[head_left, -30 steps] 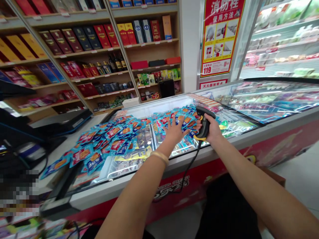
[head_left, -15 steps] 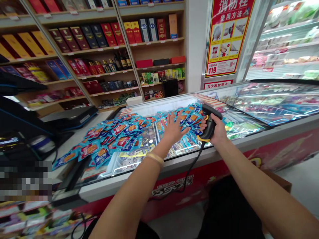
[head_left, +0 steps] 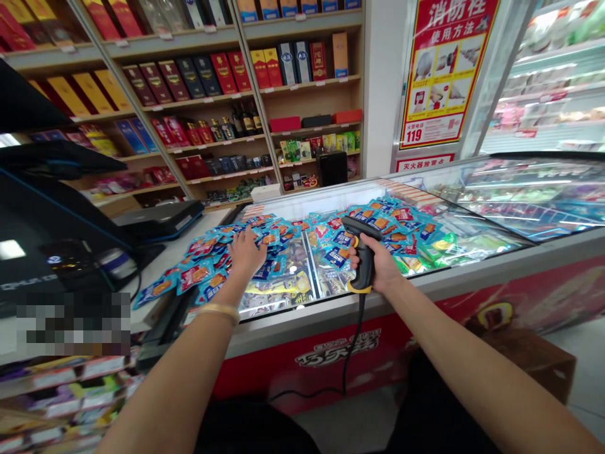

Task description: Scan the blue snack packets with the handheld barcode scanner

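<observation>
My right hand [head_left: 382, 260] is wrapped round the grip of a black and yellow barcode scanner [head_left: 363, 261], whose cord hangs down the freezer's front. The scanner's head is above the right-hand pile of small blue snack packets [head_left: 401, 217]. My left hand [head_left: 246, 253], with a yellowish bangle [head_left: 218, 310] at the wrist, reaches onto the left-hand pile of blue packets [head_left: 196, 274]. Its fingers are stretched out and slightly apart over the packets; their tips are partly lost among them. Both piles lie on the glass lid [head_left: 307, 277] of a chest freezer.
A dark checkout machine [head_left: 61, 214] and a flat black device [head_left: 163, 217] stand at the left. Shelves with boxed bottles [head_left: 208, 75] line the back wall. A brown carton [head_left: 529, 359] sits on the floor at right. The scanner's cord [head_left: 347, 362] loops near my legs.
My left hand has moved left from the right-hand pile to the left-hand one. My right hand has shifted left with the scanner. The view has turned slightly left.
</observation>
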`<state>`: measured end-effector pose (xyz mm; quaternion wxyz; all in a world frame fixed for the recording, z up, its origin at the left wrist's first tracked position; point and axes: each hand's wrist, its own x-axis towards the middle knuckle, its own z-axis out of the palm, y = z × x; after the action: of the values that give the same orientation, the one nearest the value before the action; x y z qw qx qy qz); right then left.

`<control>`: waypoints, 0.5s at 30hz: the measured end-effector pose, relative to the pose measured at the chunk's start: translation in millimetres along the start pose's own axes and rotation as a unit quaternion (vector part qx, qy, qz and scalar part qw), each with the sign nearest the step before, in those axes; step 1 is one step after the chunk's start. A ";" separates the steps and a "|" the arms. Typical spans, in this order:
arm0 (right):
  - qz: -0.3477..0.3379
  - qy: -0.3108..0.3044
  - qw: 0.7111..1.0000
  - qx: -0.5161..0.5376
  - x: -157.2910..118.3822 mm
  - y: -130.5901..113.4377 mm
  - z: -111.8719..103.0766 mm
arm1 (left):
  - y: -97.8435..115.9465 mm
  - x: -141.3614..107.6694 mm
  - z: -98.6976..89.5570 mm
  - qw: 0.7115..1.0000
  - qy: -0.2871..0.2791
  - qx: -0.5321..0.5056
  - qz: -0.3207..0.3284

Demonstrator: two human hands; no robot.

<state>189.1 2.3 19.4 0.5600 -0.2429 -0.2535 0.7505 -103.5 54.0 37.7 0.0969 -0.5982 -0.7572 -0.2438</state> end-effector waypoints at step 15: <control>0.049 -0.005 0.998 -0.027 -3.9 1.9 -0.9 | -6.8 -10.7 -17.1 0.963 0.155 -0.210 0.064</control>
<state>189.3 -1.8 17.8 0.5142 -0.2661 -0.2640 0.7714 -109.7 35.4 46.0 0.1007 -0.6069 -0.6249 -0.4807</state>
